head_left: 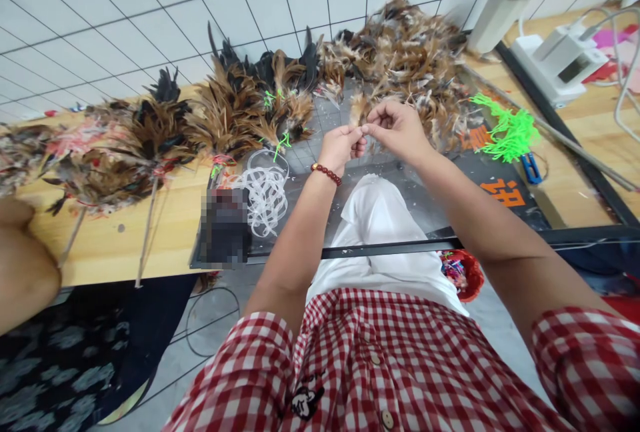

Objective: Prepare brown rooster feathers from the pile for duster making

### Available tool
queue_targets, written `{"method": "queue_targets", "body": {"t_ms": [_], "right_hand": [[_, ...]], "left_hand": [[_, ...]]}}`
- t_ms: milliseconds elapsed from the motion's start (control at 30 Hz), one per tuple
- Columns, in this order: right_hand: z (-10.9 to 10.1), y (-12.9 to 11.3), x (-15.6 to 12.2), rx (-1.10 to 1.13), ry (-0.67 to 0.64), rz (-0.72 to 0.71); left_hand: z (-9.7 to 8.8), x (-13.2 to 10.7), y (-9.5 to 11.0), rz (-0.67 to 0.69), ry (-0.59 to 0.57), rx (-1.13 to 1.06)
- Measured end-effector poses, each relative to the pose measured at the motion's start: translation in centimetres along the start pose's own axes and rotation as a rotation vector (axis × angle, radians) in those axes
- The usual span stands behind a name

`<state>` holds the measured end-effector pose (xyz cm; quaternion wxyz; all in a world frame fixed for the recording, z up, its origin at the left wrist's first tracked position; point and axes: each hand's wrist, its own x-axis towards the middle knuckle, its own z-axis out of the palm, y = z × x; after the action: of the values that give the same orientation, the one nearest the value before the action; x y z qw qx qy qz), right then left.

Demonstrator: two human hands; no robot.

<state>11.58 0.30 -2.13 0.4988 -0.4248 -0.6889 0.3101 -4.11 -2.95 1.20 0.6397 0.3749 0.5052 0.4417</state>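
Over the dark work surface [325,202], my left hand [344,145] and my right hand [400,127] meet fingertip to fingertip. Both are closed in a pinch. A small light-brown feather tuft [359,109] shows just beyond the fingertips; whether they hold it I cannot tell. Behind my right hand rises a large heap of loose brown feathers [405,45]. Bundles of brown and black feathers [225,109] lie to the left of my left hand, some with bright green ties [283,144]. A tangle of clear plastic strips [263,199] lies near my left forearm.
At the right are a pile of neon green strings [510,131], a blue tool [531,169], a long stick [575,142] and a white power strip [555,65]. Feather dusters on sticks [147,232] lie at left, beside another person's arm [27,262]. A red basket [473,279] stands below.
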Motion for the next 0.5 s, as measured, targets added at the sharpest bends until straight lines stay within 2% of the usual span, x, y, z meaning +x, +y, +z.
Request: {"method": "queue_targets", "body": {"t_ms": [267, 400, 500], "right_hand": [[0.0, -0.1, 0.3, 0.101, -0.020, 0.107], [-0.2, -0.2, 0.3, 0.028, -0.003, 0.120], [-1.5, -0.6, 0.3, -0.262, -0.053, 0.027]], "left_hand": [[-0.3, -0.2, -0.1, -0.032, -0.096, 0.001], [-0.3, 0.0, -0.1, -0.004, -0.023, 0.044], [-0.4, 0.2, 0.1, 0.033, 0.085, 0.014]]}}
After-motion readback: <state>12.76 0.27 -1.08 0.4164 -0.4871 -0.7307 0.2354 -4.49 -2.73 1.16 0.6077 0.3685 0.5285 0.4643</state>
